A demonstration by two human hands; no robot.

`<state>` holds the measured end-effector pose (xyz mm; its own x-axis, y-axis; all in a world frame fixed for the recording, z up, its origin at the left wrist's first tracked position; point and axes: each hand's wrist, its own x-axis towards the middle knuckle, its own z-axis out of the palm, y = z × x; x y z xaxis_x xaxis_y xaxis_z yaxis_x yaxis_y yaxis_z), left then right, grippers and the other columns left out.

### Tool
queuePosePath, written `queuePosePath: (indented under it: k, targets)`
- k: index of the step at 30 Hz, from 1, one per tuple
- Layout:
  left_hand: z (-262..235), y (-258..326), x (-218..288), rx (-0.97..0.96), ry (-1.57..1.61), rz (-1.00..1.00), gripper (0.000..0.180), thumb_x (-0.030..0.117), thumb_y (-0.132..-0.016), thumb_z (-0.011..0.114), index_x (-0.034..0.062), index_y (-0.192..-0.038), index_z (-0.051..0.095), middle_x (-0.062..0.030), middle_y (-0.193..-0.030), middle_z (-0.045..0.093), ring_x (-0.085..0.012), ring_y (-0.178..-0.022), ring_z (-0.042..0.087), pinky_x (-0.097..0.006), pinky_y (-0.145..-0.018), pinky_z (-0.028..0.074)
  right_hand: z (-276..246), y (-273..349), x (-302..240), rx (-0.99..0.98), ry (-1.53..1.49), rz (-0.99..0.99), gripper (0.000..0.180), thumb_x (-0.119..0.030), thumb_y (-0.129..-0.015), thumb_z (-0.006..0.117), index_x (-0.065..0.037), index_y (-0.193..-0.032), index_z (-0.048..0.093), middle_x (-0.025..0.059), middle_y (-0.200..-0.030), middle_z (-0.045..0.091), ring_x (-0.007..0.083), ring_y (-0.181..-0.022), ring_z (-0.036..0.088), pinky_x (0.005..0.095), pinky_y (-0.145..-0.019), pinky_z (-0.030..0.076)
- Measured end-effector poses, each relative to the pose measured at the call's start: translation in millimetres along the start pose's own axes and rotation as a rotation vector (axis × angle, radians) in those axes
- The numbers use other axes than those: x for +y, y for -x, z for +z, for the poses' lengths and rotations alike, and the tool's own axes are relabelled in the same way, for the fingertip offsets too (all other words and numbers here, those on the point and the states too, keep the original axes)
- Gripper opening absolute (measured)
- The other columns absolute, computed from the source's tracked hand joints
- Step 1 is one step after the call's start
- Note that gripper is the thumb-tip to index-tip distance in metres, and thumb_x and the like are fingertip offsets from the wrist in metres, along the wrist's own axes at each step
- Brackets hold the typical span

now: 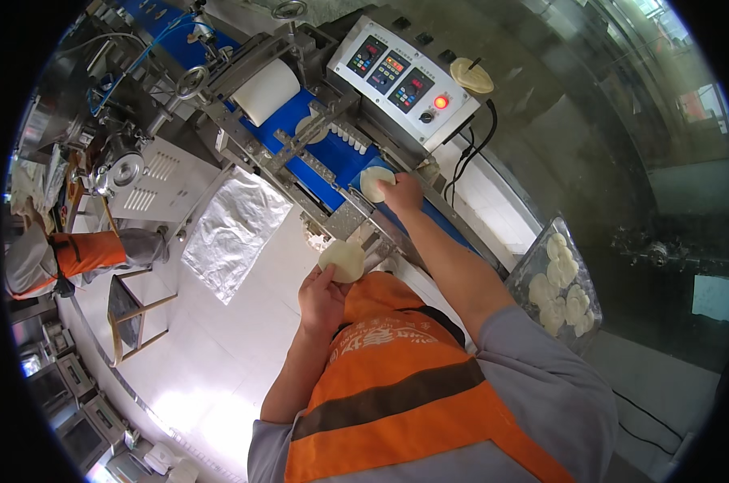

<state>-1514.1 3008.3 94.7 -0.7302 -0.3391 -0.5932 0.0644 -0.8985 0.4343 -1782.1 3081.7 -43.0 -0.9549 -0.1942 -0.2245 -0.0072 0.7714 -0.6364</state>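
Observation:
My left hand [322,296] holds a round flat disc of pale dough [342,261] in front of my orange apron. My right hand [402,193] reaches out to the blue conveyor belt [332,153] and its fingers grip a second dough disc [372,183] lying at the belt's end. Another dough disc [309,126] lies further up the belt, partly under a metal bar. A white roller [265,90] sits across the belt behind it.
A control panel [403,79] with three displays and a lit red button stands beside the belt. A clear tray [559,286] with several dough discs is at my right. A foil sheet [231,229] hangs at the machine's left. Another person [74,256] in orange sits far left.

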Motion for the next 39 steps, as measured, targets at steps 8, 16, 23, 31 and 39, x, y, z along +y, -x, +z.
queuePosePath:
  k: [8, 16, 23, 31, 39]
  targets:
    - [20, -6, 3, -0.137, -0.106, -0.026, 0.041, 0.006, -0.1, 0.045, -0.0064, -0.14, 0.043, -0.0192, -0.135, 0.057, -0.0314, -0.126, 0.057, -0.043, -0.106, 0.048, -69, 85, -31, -0.551, -0.348, 0.095, 0.04, -0.04, -0.084, 0.076, -0.007, -0.105, 0.07, 0.0062, -0.086, 0.069, 0.021, -0.074, 0.066, 0.0353, -0.067, 0.051]
    - [29, -15, -12, -0.049, -0.294, -0.099, 0.048, 0.003, -0.098, 0.049, -0.0034, -0.144, 0.039, -0.0181, -0.141, 0.051, -0.0301, -0.121, 0.059, -0.041, -0.1, 0.052, -81, 105, -2, -0.479, -0.851, 0.098, 0.031, -0.022, -0.091, 0.073, -0.002, -0.112, 0.066, 0.0064, -0.097, 0.07, 0.0146, -0.084, 0.064, 0.03, -0.071, 0.051]
    - [27, -11, -15, -0.011, -0.362, -0.154, 0.05, 0.003, -0.096, 0.049, -0.0044, -0.144, 0.038, -0.0214, -0.142, 0.048, -0.035, -0.123, 0.057, -0.046, -0.104, 0.05, -40, 33, 58, -0.027, -0.132, -0.042, 0.03, -0.029, -0.084, 0.072, -0.005, -0.102, 0.072, 0.0153, -0.095, 0.073, 0.0309, -0.088, 0.07, 0.0425, -0.076, 0.054]
    - [16, -3, -8, 0.002, -0.304, -0.12, 0.049, 0.004, -0.096, 0.049, -0.0047, -0.143, 0.038, -0.0224, -0.142, 0.049, -0.0337, -0.123, 0.057, -0.045, -0.104, 0.049, -22, 28, 37, 0.107, -0.096, -0.159, 0.028, -0.028, -0.084, 0.072, -0.004, -0.098, 0.072, 0.0152, -0.087, 0.072, 0.0319, -0.079, 0.069, 0.0422, -0.07, 0.054]
    - [13, 2, -2, 0.004, -0.315, -0.132, 0.051, 0.006, -0.096, 0.051, -0.0046, -0.144, 0.038, -0.0217, -0.142, 0.05, -0.0333, -0.122, 0.057, -0.045, -0.105, 0.048, -28, 30, 9, 0.011, -0.083, -0.105, 0.033, -0.033, -0.084, 0.072, -0.007, -0.103, 0.071, 0.0154, -0.097, 0.071, 0.0353, -0.09, 0.067, 0.0448, -0.079, 0.053]
